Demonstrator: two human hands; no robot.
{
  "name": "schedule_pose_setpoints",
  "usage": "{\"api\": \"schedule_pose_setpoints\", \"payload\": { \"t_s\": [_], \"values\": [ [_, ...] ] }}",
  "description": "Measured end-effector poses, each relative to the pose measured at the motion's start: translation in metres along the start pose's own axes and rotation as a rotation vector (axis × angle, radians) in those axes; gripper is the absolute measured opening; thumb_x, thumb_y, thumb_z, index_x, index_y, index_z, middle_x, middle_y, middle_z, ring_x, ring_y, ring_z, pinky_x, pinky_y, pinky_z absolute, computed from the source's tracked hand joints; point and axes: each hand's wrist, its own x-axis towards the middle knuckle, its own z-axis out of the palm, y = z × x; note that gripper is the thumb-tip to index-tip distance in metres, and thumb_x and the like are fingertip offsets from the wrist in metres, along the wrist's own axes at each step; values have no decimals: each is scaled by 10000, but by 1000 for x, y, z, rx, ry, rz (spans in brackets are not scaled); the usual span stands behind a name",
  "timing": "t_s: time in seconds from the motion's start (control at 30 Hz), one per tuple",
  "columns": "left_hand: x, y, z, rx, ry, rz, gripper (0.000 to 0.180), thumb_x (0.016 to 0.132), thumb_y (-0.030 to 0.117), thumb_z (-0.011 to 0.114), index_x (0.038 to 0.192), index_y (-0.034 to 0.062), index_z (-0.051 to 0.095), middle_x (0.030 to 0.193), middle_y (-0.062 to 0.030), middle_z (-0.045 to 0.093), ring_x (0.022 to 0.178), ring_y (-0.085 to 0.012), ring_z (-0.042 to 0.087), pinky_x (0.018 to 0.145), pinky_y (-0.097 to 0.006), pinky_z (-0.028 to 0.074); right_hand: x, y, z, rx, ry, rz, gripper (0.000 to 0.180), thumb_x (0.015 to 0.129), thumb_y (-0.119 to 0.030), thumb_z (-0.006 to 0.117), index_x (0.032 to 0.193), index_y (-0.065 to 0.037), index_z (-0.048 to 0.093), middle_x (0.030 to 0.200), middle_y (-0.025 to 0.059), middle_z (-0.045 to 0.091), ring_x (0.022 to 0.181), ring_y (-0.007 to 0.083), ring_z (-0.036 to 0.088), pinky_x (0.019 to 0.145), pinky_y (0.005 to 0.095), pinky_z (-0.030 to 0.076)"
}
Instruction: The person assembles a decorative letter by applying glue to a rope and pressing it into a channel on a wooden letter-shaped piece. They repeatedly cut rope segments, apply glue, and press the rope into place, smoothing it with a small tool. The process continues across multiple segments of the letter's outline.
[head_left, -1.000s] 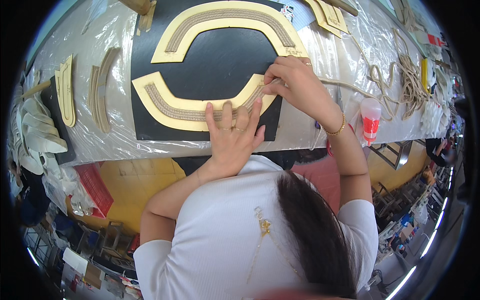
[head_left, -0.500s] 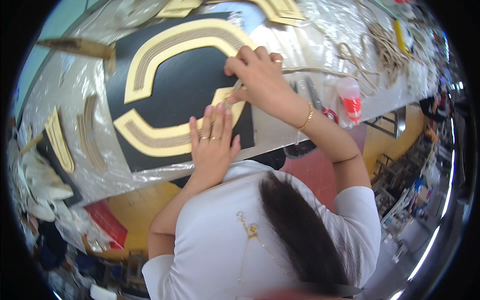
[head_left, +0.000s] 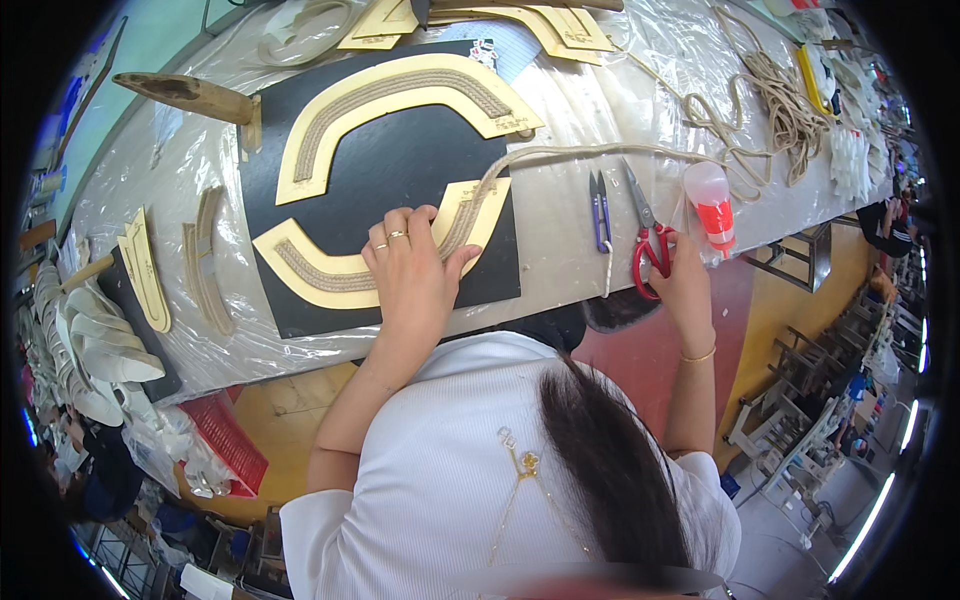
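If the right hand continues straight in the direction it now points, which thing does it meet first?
Probably the red-handled scissors: the right hand already reaches their handles. Just beyond stands a small bottle with an orange label, though depth is unclear.

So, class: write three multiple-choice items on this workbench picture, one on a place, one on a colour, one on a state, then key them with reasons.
1. Where does the left hand rest?
A. on the lower yellow curved piece
B. on the rope pile
C. on the red basket

2. What colour are the handles of the scissors?
A. blue
B. red
C. green

3. How does the black board lie?
A. propped upright
B. rolled up
C. flat on the plastic-covered table

Key: 1 A, its fingers press that piece where the braided cord ends. 2 B, red loops show by the right hand. 3 C, it lies level under both yellow pieces.
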Motion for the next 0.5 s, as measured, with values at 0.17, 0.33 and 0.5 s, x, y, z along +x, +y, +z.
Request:
{"api": "schedule_pose_setpoints", "payload": {
  "t_s": [0.17, 0.33, 0.5],
  "values": [
    [8, -1, -4, -99, -47, -57, 638, 709, 324, 862, 1174, 9, 559, 1037, -112, 557, 990, -295, 519, 909, -431, 396, -1, 11, -27, 80, -58, 27, 461, 729, -70, 728, 1142, -4, 533, 1056, 184, 611, 920, 354, 626, 802, 424, 507],
    [16, -1, -18, -275, -120, -98, 652, 712, 287, 868, 1210, -9, 569, 953, -116, 584, 881, -306, 576, 810, -401, 485, -6, 7, -48, 167, 108, -35, 624, 649, -207, 911, 1097, -6, 527, 1030, 147, 627, 887, 316, 646, 779, 397, 522],
    [21, 1, -39, -313, -219, 46, 637, 779, 290, 807, 1289, -18, 582, 1021, -196, 648, 885, -377, 624, 815, -450, 504, -5, -22, -48, 410, -173, -241, 737, 589, -323, 946, 1121, -10, 544, 1136, 122, 603, 994, 296, 634, 837, 394, 531]
  ]
}}
